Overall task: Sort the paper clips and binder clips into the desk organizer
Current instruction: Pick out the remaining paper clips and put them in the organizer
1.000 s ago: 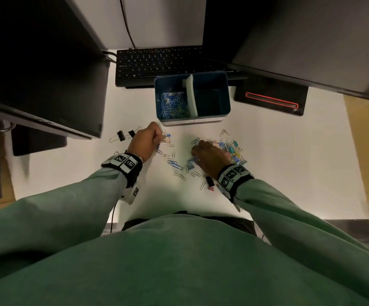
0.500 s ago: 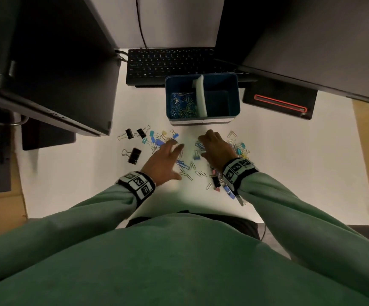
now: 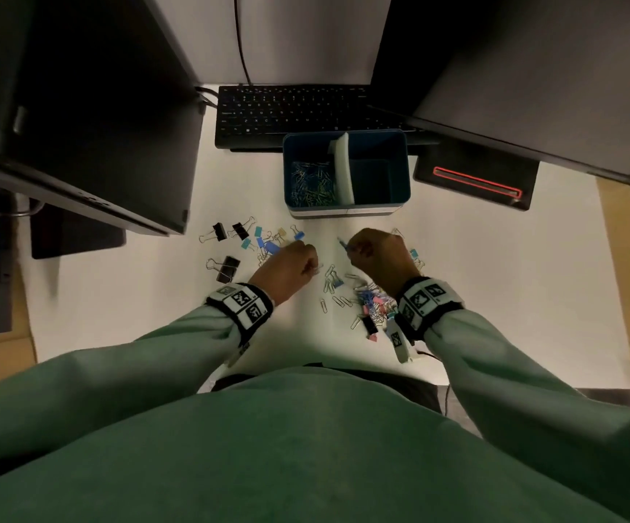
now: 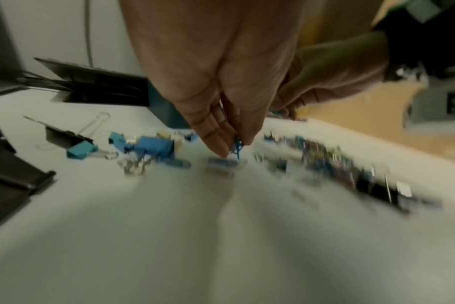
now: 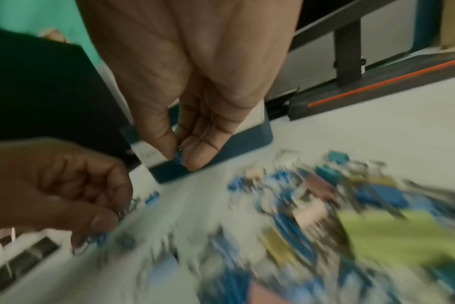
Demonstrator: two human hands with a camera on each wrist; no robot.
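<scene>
The blue desk organizer stands in front of the keyboard; its left compartment holds several paper clips, its right one looks bare. Loose paper clips and colored binder clips lie scattered on the white desk. My left hand hovers just above the desk and pinches blue paper clips between thumb and fingers. My right hand is lifted near the organizer's front and pinches a blue paper clip. Both wrist views are blurred.
Black binder clips and blue ones lie at the left. A black keyboard sits behind the organizer. Dark monitors overhang both sides. A black base with a red stripe lies at the right.
Both hands have closed from flat reaching over the pile to pinching paper clips. The right hand has lifted toward the organizer; the left has shifted right. The head view has tilted.
</scene>
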